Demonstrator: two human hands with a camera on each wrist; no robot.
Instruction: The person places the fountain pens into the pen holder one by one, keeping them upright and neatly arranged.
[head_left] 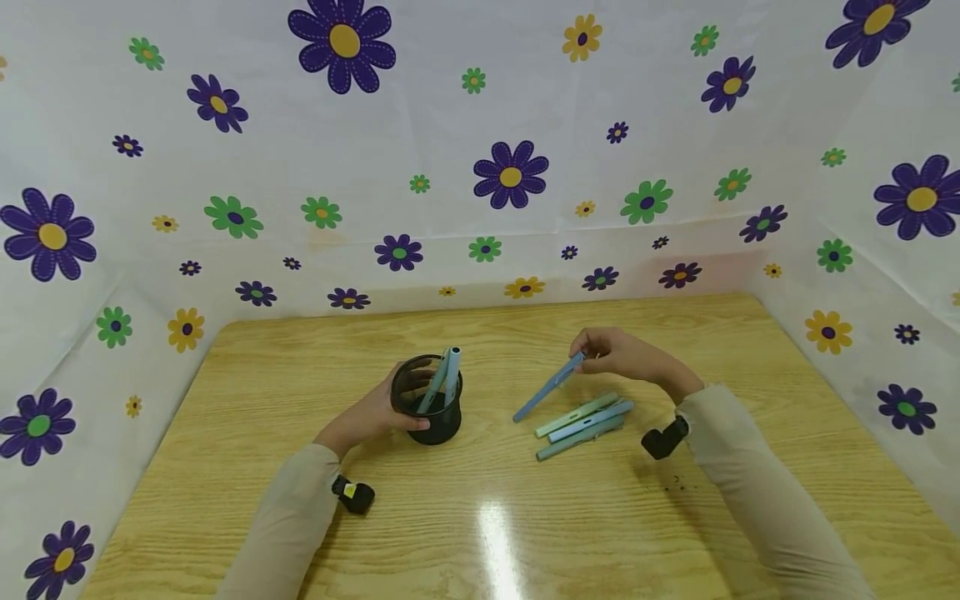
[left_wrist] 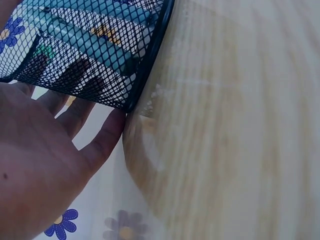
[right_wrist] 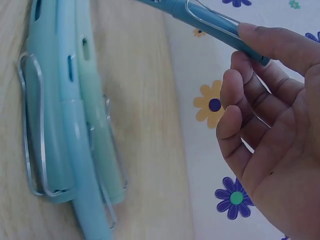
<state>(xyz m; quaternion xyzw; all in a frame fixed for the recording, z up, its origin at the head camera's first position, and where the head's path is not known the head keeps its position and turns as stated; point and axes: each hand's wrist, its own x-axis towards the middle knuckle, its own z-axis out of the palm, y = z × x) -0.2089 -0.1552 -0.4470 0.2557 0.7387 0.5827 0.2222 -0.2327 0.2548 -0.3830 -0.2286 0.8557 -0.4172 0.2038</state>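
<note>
item: one blue pen (head_left: 546,390), silver clip, pinched by its end between thumb and fingertips of the right hand (head_left: 618,353); pen slants from the fingers down toward the left hand's side. whether its far end touches the table cannot be told.

item: one black mesh cup (head_left: 440,430), gripped by the left hand (head_left: 381,412), thumb across the near side, other fingers curled round behind; upright on the wooden table (head_left: 442,533).

contents of cup, leaning just beside the left fingers: one dull green pen (head_left: 432,387); one pale blue pen (head_left: 452,377).

item: three pens in a loose bundle, lying on the table just below the right fingers, near side: light green pen (head_left: 573,416), light blue pen (head_left: 588,424), grey-green pen (head_left: 577,440).

backdrop: flowered cloth (head_left: 420,125), beyond both hands' fingers.
</note>
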